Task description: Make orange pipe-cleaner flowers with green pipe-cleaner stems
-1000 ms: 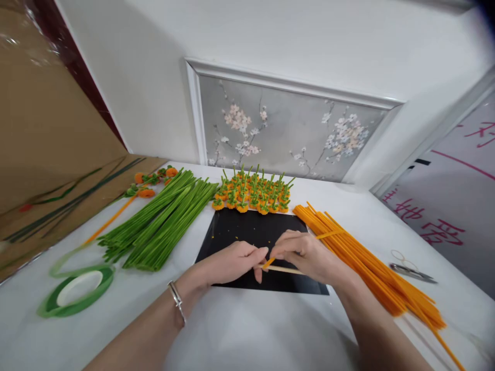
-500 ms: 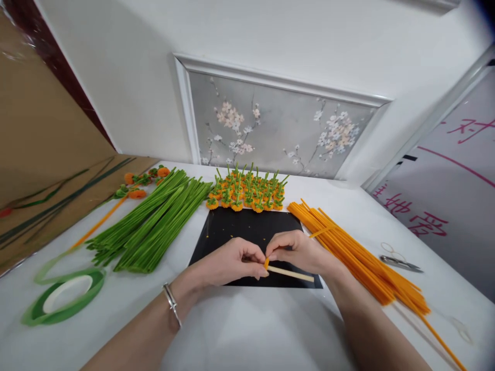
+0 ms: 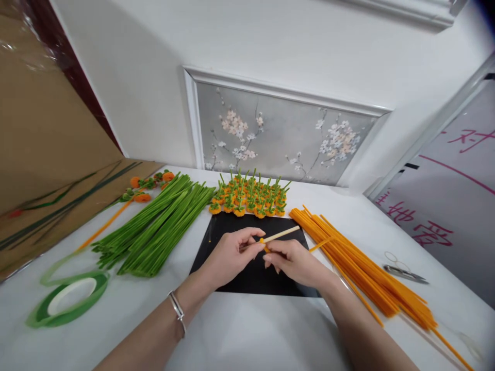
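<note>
My left hand (image 3: 235,256) is closed in a pinch on a pale flat wooden stick (image 3: 282,233), which points up to the right. Around the stick, at the left fingertips, an orange pipe cleaner (image 3: 262,241) is wound. My right hand (image 3: 290,260) pinches the orange pipe cleaner just below the stick, its other fingers curled. Both hands are over a black mat (image 3: 240,281), fingertips close together. How far the pipe cleaner runs inside the right hand is hidden.
Rows of orange-and-green pipe-cleaner pieces (image 3: 249,196) stand behind the mat. Green pipe cleaners (image 3: 154,226) and a green tape roll (image 3: 69,299) lie left. Orange pipe cleaners (image 3: 359,263) and scissors-like snips (image 3: 406,274) lie right. Orange flowers (image 3: 142,197) lie far left.
The stick has swung from pointing down-right to pointing up-right. My right hand has moved from above the stick to below it, and my left hand has risen slightly.
</note>
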`<state>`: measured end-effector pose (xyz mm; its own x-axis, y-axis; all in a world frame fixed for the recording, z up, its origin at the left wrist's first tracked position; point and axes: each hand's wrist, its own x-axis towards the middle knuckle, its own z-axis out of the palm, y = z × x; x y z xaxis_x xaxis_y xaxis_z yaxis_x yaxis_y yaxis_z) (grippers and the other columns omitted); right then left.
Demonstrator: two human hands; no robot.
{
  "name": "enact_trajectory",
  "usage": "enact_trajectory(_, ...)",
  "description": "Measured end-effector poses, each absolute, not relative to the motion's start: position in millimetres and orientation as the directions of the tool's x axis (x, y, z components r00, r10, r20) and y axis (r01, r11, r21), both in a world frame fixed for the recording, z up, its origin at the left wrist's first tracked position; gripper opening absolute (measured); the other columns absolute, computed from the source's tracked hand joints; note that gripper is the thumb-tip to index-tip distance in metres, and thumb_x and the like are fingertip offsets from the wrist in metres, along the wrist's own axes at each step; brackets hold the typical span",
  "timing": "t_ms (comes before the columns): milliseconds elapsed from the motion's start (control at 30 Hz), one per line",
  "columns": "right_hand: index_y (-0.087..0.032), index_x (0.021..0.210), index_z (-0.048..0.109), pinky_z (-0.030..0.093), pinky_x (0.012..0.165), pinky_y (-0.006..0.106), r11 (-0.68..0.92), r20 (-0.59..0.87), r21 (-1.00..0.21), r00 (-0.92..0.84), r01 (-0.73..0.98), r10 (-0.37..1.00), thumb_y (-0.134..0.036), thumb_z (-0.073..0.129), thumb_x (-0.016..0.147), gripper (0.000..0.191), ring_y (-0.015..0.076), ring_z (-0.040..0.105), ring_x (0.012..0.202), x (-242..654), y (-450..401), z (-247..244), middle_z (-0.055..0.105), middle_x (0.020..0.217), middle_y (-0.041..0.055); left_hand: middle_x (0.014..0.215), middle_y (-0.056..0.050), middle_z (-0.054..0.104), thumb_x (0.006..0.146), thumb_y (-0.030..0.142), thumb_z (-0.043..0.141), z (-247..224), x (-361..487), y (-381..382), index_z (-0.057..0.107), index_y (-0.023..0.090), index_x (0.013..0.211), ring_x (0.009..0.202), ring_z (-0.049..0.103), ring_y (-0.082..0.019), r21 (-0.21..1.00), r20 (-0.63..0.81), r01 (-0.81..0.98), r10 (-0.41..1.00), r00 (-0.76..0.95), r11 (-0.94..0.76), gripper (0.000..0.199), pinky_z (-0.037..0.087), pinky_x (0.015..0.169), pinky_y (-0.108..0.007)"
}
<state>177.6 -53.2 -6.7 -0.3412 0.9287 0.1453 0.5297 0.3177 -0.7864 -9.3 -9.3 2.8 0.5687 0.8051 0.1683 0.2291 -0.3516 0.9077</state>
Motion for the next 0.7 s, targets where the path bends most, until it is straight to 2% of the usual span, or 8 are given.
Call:
enact_trajectory(133, -0.020, 0.073, 0.053, 0.037, 0.056, 0.020, 0.423, 0.221, -0.645, -0.375, 0.636, 0.900, -0.014, 0.049, 0.089, 0.017, 0.0096, 0.053, 0.059, 172.5, -59.9, 0.9, 0.059, 0.066, -0.0039, 0.073, 0.000, 0.064, 0.088, 0.032, 0.050, 1.7, -11.5, -8.1, 0.068, 0.018, 0.091, 0.062, 0.054, -0.013, 0.816, 0.242, 0.333, 0.803, 0.544, -0.472, 0.023, 0.038, 0.056, -0.021)
enact_trajectory(233, -0.020, 0.076, 0.054, 0.035, 0.056, 0.022, 0.468, 0.237, -0.482, -0.404, 0.741, 0.884, -0.013, 0.048, 0.090, 0.017, 0.0115, 0.054, 0.060, 171.7, -64.7, 3.9, 0.059, 0.067, -0.0026, 0.071, 0.001, 0.063, 0.090, 0.028, 0.048, 2.5, -12.7, -6.8, 0.066, 0.018, 0.089, 0.061, 0.054, -0.012, 0.713, 0.333, 0.412, 0.791, 0.513, -0.567, 0.021, 0.038, 0.057, -0.021)
enact_trajectory(333, -0.020, 0.082, 0.059, 0.032, 0.054, 0.024, 0.453, 0.253, -0.282, -0.390, 0.846, 0.885, -0.013, 0.044, 0.091, 0.019, 0.0130, 0.056, 0.060, 174.1, -68.1, 7.2, 0.062, 0.070, 0.0002, 0.072, 0.000, 0.064, 0.091, 0.026, 0.047, 1.0, -13.5, -4.3, 0.065, 0.019, 0.090, 0.062, 0.056, -0.013, 0.652, 0.380, 0.431, 0.760, 0.526, -0.624, 0.020, 0.039, 0.060, -0.022)
enact_trajectory(467, -0.022, 0.088, 0.063, 0.026, 0.051, 0.028, 0.397, 0.323, -0.057, -0.359, 0.916, 0.876, -0.010, 0.044, 0.091, 0.023, 0.0138, 0.056, 0.060, 178.9, -70.1, 12.5, 0.062, 0.070, 0.0003, 0.073, 0.000, 0.063, 0.093, 0.025, 0.045, -3.8, -13.8, -2.2, 0.064, 0.020, 0.090, 0.062, 0.056, -0.013, 0.622, 0.370, 0.422, 0.723, 0.584, -0.659, 0.020, 0.038, 0.060, -0.023)
enact_trajectory(567, -0.023, 0.087, 0.064, 0.026, 0.052, 0.029, 0.377, 0.410, 0.035, -0.357, 0.926, 0.840, -0.013, 0.048, 0.091, 0.019, 0.0145, 0.056, 0.063, 180.5, -70.0, 13.8, 0.061, 0.069, -0.0002, 0.077, -0.001, 0.064, 0.094, 0.024, 0.044, -4.4, -14.2, -2.3, 0.063, 0.020, 0.092, 0.066, 0.058, -0.014, 0.602, 0.364, 0.422, 0.703, 0.611, -0.678, 0.020, 0.039, 0.063, -0.023)
enact_trajectory(700, -0.023, 0.086, 0.064, 0.032, 0.061, 0.029, 0.412, 0.503, 0.074, -0.390, 0.908, 0.771, -0.021, 0.047, 0.095, 0.019, 0.0152, 0.057, 0.072, 181.1, -69.1, 13.2, 0.065, 0.078, 0.0016, 0.077, -0.001, 0.065, 0.094, 0.022, 0.042, -1.4, -15.3, -2.9, 0.064, 0.020, 0.090, 0.066, 0.057, -0.014, 0.546, 0.330, 0.438, 0.664, 0.671, -0.714, 0.023, 0.038, 0.061, -0.024)
